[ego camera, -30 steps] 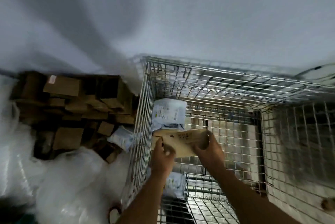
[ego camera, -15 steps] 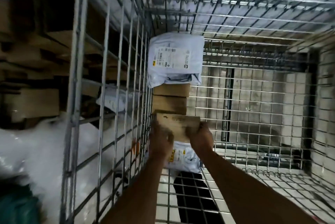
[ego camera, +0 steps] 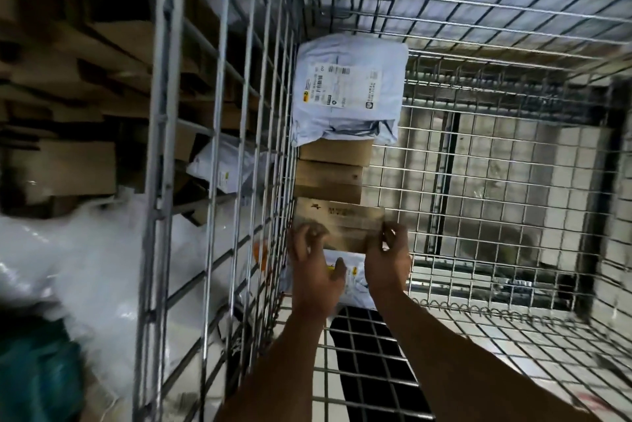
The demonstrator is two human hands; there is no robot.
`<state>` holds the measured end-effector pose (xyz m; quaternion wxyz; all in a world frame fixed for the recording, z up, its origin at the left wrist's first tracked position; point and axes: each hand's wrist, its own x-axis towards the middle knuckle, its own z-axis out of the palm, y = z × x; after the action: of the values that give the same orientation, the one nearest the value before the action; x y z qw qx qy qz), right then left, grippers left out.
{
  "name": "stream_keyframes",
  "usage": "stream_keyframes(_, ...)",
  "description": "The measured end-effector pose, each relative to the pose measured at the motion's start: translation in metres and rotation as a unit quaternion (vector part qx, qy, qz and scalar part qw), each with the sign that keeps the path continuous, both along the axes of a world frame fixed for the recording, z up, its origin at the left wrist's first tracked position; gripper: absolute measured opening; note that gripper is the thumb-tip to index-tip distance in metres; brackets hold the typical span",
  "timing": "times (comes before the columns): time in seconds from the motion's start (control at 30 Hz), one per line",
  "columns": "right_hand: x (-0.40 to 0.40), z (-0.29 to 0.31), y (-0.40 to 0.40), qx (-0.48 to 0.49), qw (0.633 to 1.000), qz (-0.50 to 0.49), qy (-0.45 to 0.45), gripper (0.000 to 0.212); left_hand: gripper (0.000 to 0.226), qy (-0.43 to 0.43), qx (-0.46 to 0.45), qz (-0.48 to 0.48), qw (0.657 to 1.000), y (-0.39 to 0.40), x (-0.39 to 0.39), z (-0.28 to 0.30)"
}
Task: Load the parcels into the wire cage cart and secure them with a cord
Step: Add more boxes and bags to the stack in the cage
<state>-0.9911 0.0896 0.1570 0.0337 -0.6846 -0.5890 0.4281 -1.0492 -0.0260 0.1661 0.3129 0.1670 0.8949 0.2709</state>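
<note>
I look down into the wire cage cart [ego camera: 506, 182]. Both hands hold a flat brown cardboard box [ego camera: 342, 221] against the cart's left wall. My left hand [ego camera: 313, 271] grips its near left corner. My right hand [ego camera: 388, 262] pinches its right edge. Beyond the box, in a row along the same wall, lie two more cardboard boxes [ego camera: 330, 178] and a white poly mailer with labels [ego camera: 349, 93]. Another white mailer [ego camera: 357, 284] lies under my hands, partly hidden. No cord is in view.
Outside the left wall [ego camera: 164, 120] there is a pile of cardboard boxes [ego camera: 68, 165], a white mailer [ego camera: 225, 165] and bunched clear plastic [ego camera: 85, 267]. A dark shape [ego camera: 366, 356] shows beneath the mesh floor. The cart's right side holds only bare mesh.
My view has dropped from above the cart's rim to inside it. Both hands have carried the box down and toward the left wall, next to the other boxes.
</note>
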Motion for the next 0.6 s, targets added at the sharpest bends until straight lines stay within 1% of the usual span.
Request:
stream_keyframes(0.1, 0.000, -0.004, -0.001, 0.013, 1.000, 0.025, -0.004, 0.012, 0.047, 0.003, 0.001, -0.007, 1.000, -0.004, 0.002, -0.006)
stream_keyframes(0.13, -0.001, -0.005, 0.002, 0.009, 1.000, 0.023, 0.002, 0.012, 0.044, 0.002, 0.000, -0.001, 1.000, -0.003, 0.002, -0.008)
stream_keyframes(0.2, -0.002, -0.008, 0.009, -0.002, 1.000, 0.012, 0.015, 0.016, 0.031, 0.010, -0.005, 0.016, 1.000, 0.002, 0.000, -0.007)
stream_keyframes(0.27, 0.002, -0.008, 0.013, -0.013, 1.000, -0.003, 0.020, 0.018, 0.019, 0.034, -0.019, 0.033, 0.999, 0.006, 0.003, -0.004)
stream_keyframes(0.33, 0.009, -0.008, 0.012, -0.028, 0.999, -0.025, 0.038, 0.014, 0.015, 0.066, -0.035, 0.053, 0.996, 0.005, 0.006, 0.000)
stream_keyframes(0.4, 0.017, -0.011, 0.011, -0.044, 0.998, -0.024, 0.047, 0.015, 0.013, 0.076, -0.048, 0.074, 0.993, 0.001, 0.008, 0.000)
stream_keyframes(0.5, 0.019, -0.015, 0.013, -0.087, 0.994, 0.012, 0.064, 0.028, 0.008, 0.068, -0.060, 0.087, 0.992, 0.001, 0.007, -0.006)
stream_keyframes(0.6, 0.010, -0.021, 0.014, -0.102, 0.992, 0.060, 0.038, 0.037, 0.012, 0.024, -0.106, 0.090, 0.990, 0.012, -0.002, -0.013)
